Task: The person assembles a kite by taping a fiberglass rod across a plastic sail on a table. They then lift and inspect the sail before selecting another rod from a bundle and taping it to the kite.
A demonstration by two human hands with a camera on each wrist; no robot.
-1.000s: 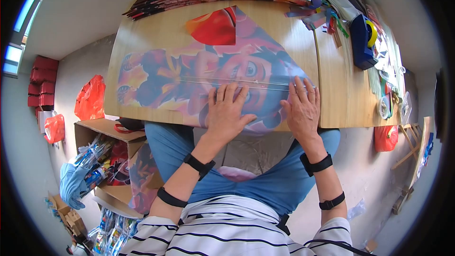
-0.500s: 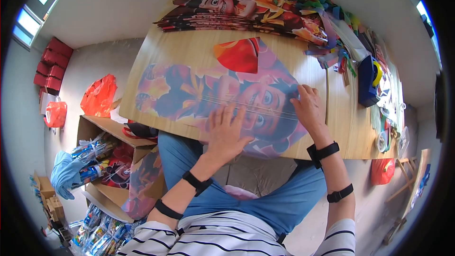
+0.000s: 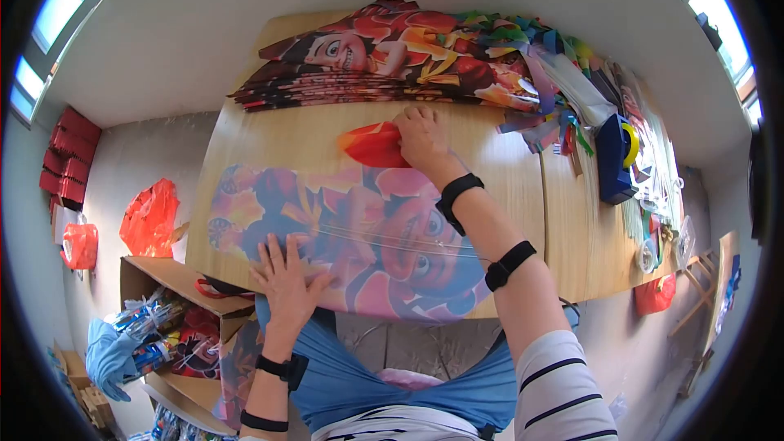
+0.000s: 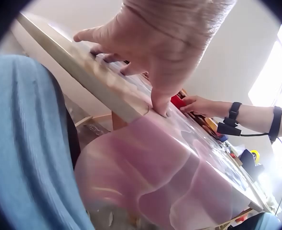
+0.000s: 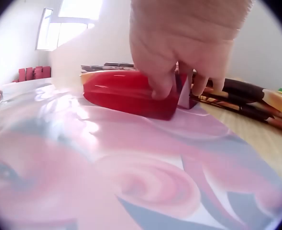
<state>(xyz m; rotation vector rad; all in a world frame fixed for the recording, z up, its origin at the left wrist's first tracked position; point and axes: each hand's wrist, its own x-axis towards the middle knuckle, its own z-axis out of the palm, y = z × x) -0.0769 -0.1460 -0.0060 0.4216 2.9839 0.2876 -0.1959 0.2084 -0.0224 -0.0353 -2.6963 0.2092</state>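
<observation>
Your right hand [image 3: 422, 139] is nearer, fingers pinching the right end of that glossy red folded flap [image 3: 371, 147], which runs left by the far edge of the pale pink-purple printed sheet [image 3: 380, 273]. Left hand [image 3: 286, 278]: spread, grabbing nothing.

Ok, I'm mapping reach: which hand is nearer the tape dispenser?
Right: the right hand grips the red piece left of the dispenser; the left hand rests farther left on the sheet.

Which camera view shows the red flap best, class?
The right wrist view: the red flap appears largest there, pinched by the right hand. Head shows it smaller, from above; left wrist, only a sliver.
</observation>
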